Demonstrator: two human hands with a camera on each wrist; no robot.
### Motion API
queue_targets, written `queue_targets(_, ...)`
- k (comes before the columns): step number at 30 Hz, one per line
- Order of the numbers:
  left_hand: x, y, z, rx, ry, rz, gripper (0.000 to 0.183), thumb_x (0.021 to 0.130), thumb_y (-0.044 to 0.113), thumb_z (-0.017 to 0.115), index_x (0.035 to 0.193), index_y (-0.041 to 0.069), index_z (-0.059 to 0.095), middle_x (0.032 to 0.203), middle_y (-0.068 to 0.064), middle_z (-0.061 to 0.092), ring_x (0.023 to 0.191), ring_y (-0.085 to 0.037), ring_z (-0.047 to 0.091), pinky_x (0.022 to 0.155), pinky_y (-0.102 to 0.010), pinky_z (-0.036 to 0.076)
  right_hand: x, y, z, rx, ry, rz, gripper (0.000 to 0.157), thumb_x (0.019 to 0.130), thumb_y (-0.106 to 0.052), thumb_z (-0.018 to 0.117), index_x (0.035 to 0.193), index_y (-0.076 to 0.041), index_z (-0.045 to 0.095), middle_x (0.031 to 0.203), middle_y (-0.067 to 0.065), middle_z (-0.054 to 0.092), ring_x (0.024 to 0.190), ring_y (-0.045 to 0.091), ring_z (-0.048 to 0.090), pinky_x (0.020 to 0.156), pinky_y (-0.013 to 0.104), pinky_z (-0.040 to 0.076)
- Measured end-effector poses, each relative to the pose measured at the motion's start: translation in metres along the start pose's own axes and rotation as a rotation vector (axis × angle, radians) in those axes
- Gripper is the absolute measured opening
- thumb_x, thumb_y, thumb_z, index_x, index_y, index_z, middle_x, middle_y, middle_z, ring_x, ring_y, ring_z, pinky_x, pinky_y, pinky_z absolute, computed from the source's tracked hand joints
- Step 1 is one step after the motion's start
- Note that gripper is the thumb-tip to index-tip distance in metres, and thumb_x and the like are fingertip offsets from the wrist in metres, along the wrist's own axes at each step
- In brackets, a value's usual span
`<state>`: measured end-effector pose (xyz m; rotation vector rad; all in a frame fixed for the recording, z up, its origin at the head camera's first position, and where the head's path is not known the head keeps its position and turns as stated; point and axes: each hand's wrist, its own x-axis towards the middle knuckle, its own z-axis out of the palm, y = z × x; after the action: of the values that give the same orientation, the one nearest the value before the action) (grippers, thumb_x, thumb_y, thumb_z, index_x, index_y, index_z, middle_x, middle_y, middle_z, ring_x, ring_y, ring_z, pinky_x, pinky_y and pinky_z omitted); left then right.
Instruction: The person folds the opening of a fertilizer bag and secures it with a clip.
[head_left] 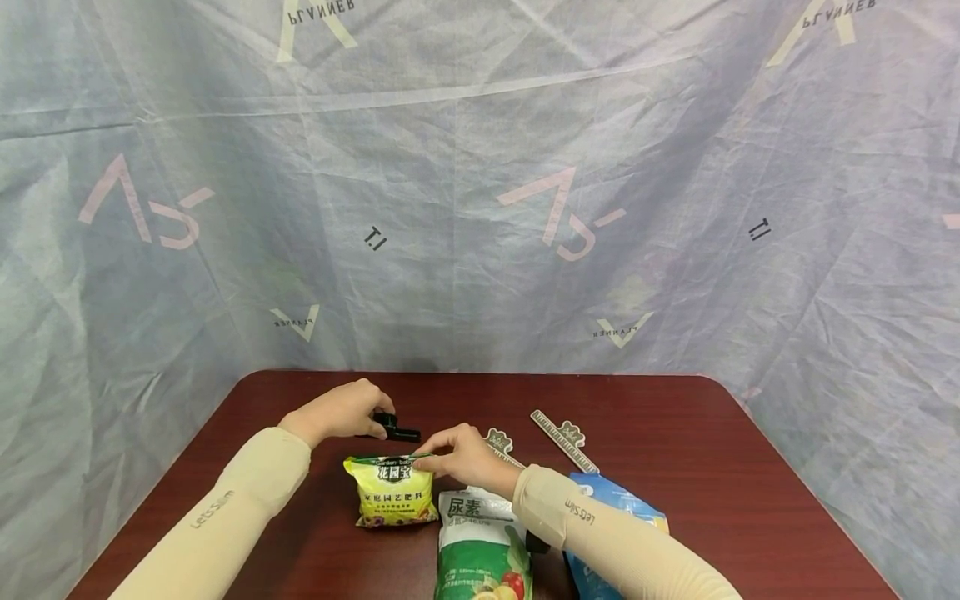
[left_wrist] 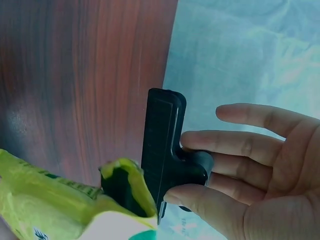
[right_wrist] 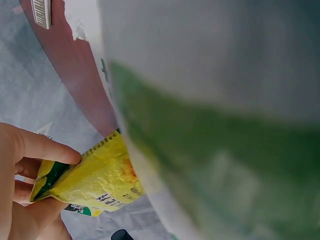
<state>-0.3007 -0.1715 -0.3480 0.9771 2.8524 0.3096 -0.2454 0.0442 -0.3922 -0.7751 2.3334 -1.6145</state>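
Observation:
My left hand pinches a black bag clip by its handle between thumb and fingers, just behind the top of a yellow fertilizer bag. In the left wrist view the clip's long bar stands close beside the bag's gaping top edge. My right hand holds that bag at its upper right corner, thumb on one side and fingers on the other, as the right wrist view also shows. The yellow bag stands upright on the table, its printed front facing me.
A green and white bag stands at the front, under my right forearm. To its right is a blue bag, partly hidden by the sleeve. Two ruler-like clips, one farther right, lie behind on the dark red table. A grey cloth hangs behind.

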Motion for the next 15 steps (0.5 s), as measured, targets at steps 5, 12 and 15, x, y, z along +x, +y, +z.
queue_targets(5, -0.003, 0.003, -0.002, 0.026, 0.008, -0.025, 0.016, 0.075, 0.019, 0.076, 0.09, 0.017, 0.07, 0.078, 0.01, 0.061, 0.066, -0.005, 0.055, 0.061, -0.027, 0.048, 0.001, 0.003, 0.001, 0.007, -0.012, 0.003, 0.013, 0.081, -0.005, 0.069, 0.092, 0.0, 0.072, 0.09, 0.011, 0.067, 0.068, 0.027, 0.066, 0.062, 0.033, 0.054)
queue_targets(12, -0.01, 0.006, -0.005, 0.034, 0.025, 0.001, 0.014, 0.075, 0.022, 0.075, 0.087, 0.021, 0.068, 0.074, 0.014, 0.058, 0.062, -0.003, 0.053, 0.059, -0.027, 0.046, 0.013, 0.032, 0.002, 0.022, -0.022, 0.004, 0.012, 0.081, -0.013, 0.071, 0.092, -0.008, 0.074, 0.089, 0.001, 0.068, 0.066, 0.018, 0.065, 0.065, 0.041, 0.054)
queue_targets(15, -0.013, 0.007, -0.007, 0.039, 0.04, 0.025, 0.013, 0.076, 0.024, 0.075, 0.086, 0.021, 0.068, 0.073, 0.014, 0.058, 0.061, -0.002, 0.052, 0.058, -0.027, 0.045, 0.016, 0.038, 0.001, 0.032, -0.029, 0.002, 0.013, 0.08, -0.015, 0.071, 0.092, -0.009, 0.073, 0.09, -0.001, 0.068, 0.066, 0.016, 0.065, 0.065, 0.04, 0.054)
